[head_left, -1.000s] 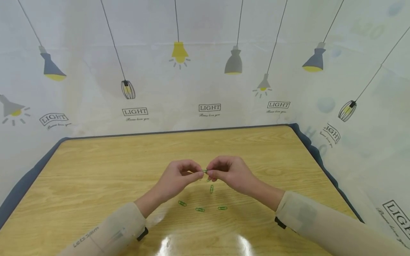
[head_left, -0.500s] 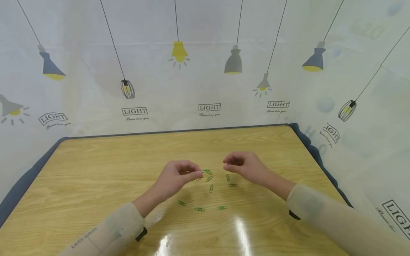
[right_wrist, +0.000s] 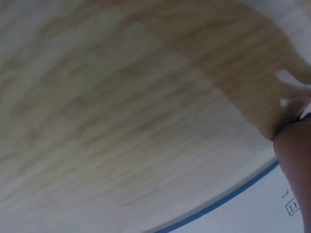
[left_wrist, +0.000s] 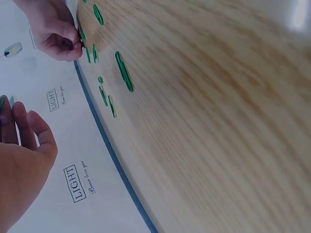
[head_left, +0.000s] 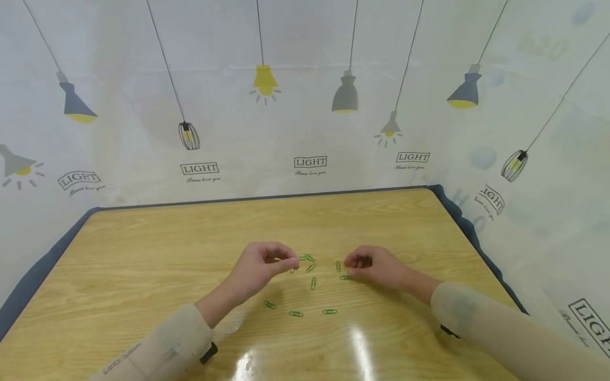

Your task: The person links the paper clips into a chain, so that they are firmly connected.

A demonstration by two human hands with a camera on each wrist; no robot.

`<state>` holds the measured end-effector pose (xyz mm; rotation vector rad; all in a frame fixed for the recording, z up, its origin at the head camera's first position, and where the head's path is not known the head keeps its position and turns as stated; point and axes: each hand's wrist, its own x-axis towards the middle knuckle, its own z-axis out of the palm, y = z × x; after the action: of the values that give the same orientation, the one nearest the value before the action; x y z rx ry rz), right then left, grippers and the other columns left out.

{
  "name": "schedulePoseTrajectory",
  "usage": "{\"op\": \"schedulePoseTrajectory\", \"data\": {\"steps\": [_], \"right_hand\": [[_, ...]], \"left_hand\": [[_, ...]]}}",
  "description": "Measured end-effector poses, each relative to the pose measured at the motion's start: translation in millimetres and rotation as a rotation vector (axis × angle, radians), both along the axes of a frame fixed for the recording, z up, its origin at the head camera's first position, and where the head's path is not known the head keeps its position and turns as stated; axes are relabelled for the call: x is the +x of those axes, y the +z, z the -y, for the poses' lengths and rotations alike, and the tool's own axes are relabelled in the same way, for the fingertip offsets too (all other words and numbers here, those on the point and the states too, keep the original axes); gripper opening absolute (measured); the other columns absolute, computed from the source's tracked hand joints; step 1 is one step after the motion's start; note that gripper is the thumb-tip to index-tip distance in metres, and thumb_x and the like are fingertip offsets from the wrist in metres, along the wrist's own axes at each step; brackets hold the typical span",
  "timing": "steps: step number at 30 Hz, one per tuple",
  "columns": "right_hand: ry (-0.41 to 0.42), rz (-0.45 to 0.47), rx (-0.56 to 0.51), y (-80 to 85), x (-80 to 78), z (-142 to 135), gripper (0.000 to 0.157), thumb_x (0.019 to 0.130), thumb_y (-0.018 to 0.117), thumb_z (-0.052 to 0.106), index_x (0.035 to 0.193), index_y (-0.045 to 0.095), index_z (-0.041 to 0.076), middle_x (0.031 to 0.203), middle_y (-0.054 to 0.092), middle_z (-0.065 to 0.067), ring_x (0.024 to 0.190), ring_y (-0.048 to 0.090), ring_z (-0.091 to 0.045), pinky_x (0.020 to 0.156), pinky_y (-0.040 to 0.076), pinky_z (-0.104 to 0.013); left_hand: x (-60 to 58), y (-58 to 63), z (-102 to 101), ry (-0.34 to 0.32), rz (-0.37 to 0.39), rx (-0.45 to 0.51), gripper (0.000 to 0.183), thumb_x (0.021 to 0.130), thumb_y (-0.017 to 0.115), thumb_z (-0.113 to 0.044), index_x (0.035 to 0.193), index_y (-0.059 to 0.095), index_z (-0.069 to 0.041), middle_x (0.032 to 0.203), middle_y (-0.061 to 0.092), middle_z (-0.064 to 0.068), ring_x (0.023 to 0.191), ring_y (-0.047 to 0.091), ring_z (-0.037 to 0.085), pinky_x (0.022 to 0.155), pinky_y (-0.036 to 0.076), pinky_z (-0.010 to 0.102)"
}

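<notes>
My left hand [head_left: 262, 264] pinches a green paper clip, with thumb and forefinger brought together above the table. In the left wrist view, a bit of green [left_wrist: 2, 102] shows at that hand's fingertips. Close beyond those fingertips in the head view are several green paper clips [head_left: 311, 268]. Lowered to the table, my right hand [head_left: 378, 266] has its fingertips right at a lying paper clip [head_left: 344, 277], the thumb covering its far end; I cannot tell whether it grips it. Beside its fingers lies an upright-lying clip [head_left: 338, 266]. The right wrist view shows little of the right hand's fingers.
More green paper clips lie on the wooden table [head_left: 167, 254]: one between the hands [head_left: 313, 283], and three nearer the front, including a left one [head_left: 269, 305] and a right one [head_left: 329, 311]. A wall covering printed with lamps [head_left: 311, 162] surrounds the table.
My right hand has parted from the left, swung right, then come down to the clips at the right, uncovering clips in the middle. The left hand has barely moved.
</notes>
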<state>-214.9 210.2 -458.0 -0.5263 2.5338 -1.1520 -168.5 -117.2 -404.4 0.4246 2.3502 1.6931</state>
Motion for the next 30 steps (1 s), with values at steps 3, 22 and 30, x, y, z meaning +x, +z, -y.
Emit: {"op": "schedulePoseTrajectory", "data": {"steps": [3, 22, 30], "right_hand": [[0.039, -0.066, -0.007, -4.7, 3.2, -1, 0.019, 0.095, 0.082, 0.024, 0.111, 0.078, 0.014, 0.109, 0.070, -0.004, 0.092, 0.058, -0.013, 0.079, 0.049, -0.023], [0.065, -0.074, 0.017, -8.0, 7.3, 1, 0.008, 0.098, 0.078, 0.014, 0.091, 0.073, 0.016, 0.122, 0.066, -0.004, 0.120, 0.061, -0.022, 0.103, 0.053, -0.034], [0.151, 0.078, 0.023, 17.6, -7.2, 0, 0.008, 0.106, 0.067, 0.017, 0.104, 0.068, 0.009, 0.105, 0.067, -0.005, 0.097, 0.057, -0.018, 0.086, 0.050, -0.029]], "left_hand": [[0.0, -1.3, 1, 0.003, -0.003, 0.000, 0.015, 0.100, 0.077, -0.023, 0.106, 0.079, -0.009, 0.107, 0.080, 0.006, 0.102, 0.076, 0.026, 0.095, 0.062, 0.047], [-0.2, -3.8, -6, 0.001, 0.016, -0.002, 0.015, 0.100, 0.076, -0.021, 0.105, 0.078, -0.007, 0.105, 0.079, 0.004, 0.101, 0.073, 0.024, 0.094, 0.060, 0.049], [-1.2, -2.4, -1, 0.003, 0.023, -0.006, 0.018, 0.101, 0.076, -0.021, 0.107, 0.078, -0.004, 0.105, 0.080, 0.005, 0.098, 0.074, 0.019, 0.097, 0.060, 0.053]]}}
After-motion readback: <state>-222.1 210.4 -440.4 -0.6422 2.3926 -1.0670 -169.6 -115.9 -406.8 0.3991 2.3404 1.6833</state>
